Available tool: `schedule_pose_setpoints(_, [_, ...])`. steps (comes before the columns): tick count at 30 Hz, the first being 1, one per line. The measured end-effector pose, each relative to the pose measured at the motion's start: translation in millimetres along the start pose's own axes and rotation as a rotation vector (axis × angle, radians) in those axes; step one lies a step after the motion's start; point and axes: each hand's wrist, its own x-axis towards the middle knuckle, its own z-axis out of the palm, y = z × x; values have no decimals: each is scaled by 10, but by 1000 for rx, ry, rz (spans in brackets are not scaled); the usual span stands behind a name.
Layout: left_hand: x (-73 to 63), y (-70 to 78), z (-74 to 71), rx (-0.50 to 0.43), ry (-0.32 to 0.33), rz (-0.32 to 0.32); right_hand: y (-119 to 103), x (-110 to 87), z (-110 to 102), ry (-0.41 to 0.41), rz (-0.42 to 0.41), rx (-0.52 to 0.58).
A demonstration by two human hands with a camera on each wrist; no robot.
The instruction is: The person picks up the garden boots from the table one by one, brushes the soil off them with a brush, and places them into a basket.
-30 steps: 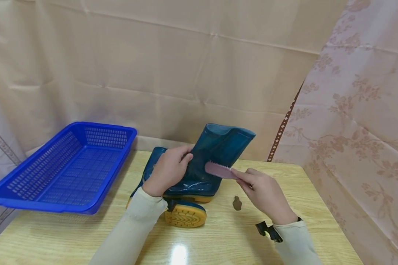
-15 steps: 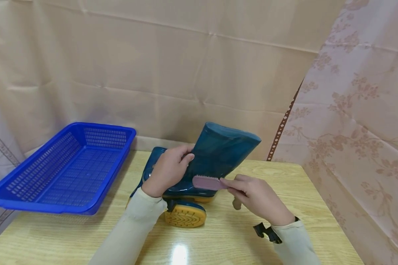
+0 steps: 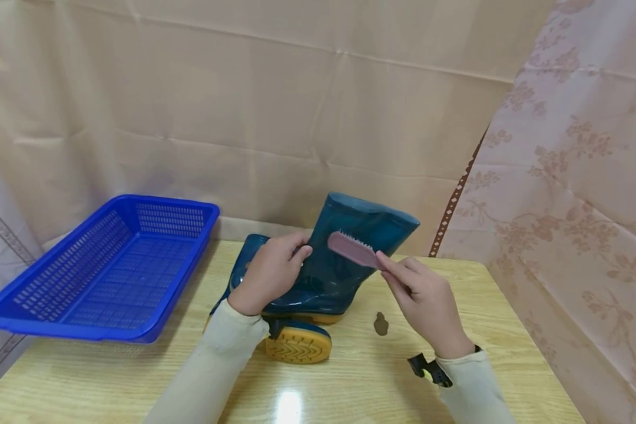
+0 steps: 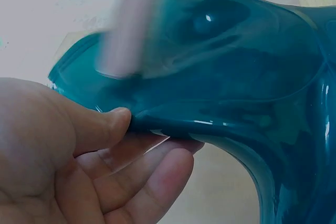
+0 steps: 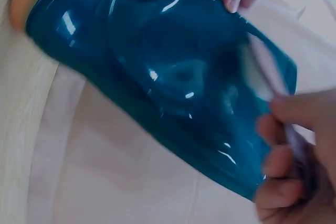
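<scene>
A dark teal rubber boot (image 3: 323, 288) with a yellow-orange sole leans on the table, its shaft tilted to the right. My left hand (image 3: 269, 272) pinches the near-left edge of the shaft between thumb and fingers, as the left wrist view shows on the glossy boot (image 4: 220, 72). By its handle my right hand (image 3: 423, 303) grips a pink brush (image 3: 354, 248), bristles against the upper shaft. In the right wrist view the brush (image 5: 265, 66) is blurred. A second boot (image 3: 299, 343) lies on its side underneath, patterned sole facing me, partly hidden by my left arm.
A blue plastic basket (image 3: 153, 330) with slotted walls stands at the left of the wooden table (image 3: 350, 388). A small brown patch (image 3: 381, 324) lies right of the boots. Beige cloth (image 3: 244, 118) hangs behind, and flowered cloth (image 3: 588, 206) on the right.
The brush in my right hand has gone down to the boot's ankle and then back up to the upper shaft. The shaft's opening has shifted slightly right; my left hand stays nearly still.
</scene>
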Motion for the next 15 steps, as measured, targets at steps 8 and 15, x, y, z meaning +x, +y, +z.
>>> schedule_pose_setpoints(8, [2,-15,0,19,4,4,18,-43,84,-457,74,-21])
schedule_pose_setpoints(15, [-9,-7,-9,-6,2,-2,-12,-49,82,-524,65,52])
